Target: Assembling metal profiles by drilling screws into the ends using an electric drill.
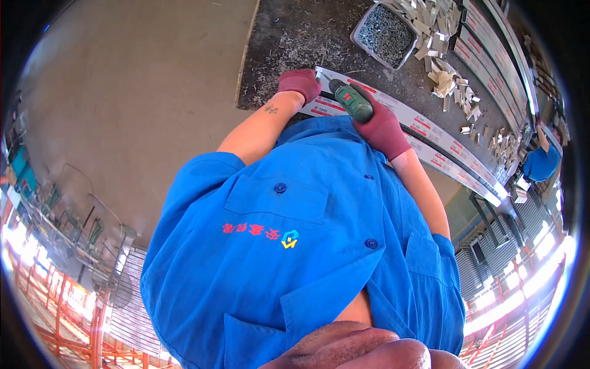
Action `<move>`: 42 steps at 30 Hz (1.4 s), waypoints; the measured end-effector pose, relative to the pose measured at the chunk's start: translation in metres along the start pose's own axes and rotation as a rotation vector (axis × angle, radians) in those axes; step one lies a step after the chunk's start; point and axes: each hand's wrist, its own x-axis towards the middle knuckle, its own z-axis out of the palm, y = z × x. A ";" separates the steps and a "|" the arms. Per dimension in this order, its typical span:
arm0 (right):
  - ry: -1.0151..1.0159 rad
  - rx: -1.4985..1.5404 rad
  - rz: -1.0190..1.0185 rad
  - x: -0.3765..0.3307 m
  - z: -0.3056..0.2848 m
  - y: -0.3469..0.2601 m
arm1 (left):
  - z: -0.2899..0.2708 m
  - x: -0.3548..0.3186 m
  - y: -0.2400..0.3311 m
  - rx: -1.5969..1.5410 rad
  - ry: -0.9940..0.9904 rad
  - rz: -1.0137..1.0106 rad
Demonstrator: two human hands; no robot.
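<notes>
My right hand [382,126], in a maroon glove, is closed round a green power drill [352,103]. The drill's front end points to the upper left, at the near end of a long metal profile [393,109] with white and red printed film. My left hand [300,85], gloved in the same maroon, is closed at that end of the profile; its fingertips are partly hidden. A second filmed profile [430,155] lies alongside, closer to my body. The drill's tip is too small to make out against the metal.
The dark workbench [295,31] is strewn with metal shavings. On it stand a tub [386,37] of small screws and a scatter of cut metal pieces [452,80]. More filmed profiles [491,67] lie at the far right. Another person in blue [542,161] works at the right edge.
</notes>
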 end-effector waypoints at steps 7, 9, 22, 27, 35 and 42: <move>-0.035 -0.174 0.100 0.015 0.002 -0.031 | -0.004 0.004 0.003 0.003 -0.037 -0.030; -0.040 -0.177 0.123 0.021 0.000 -0.033 | -0.005 0.006 0.003 -0.007 -0.065 -0.043; -0.124 -0.180 0.200 0.041 -0.016 -0.051 | -0.010 0.006 0.006 0.006 -0.109 -0.054; -0.173 -0.227 0.178 0.043 -0.019 -0.059 | -0.001 0.007 0.005 -0.012 -0.064 -0.062; -0.287 -0.279 0.196 0.048 -0.022 -0.067 | 0.002 0.008 0.003 -0.016 -0.041 -0.055; -0.244 -0.273 0.138 0.045 -0.016 -0.058 | 0.001 0.008 0.003 -0.013 -0.058 -0.051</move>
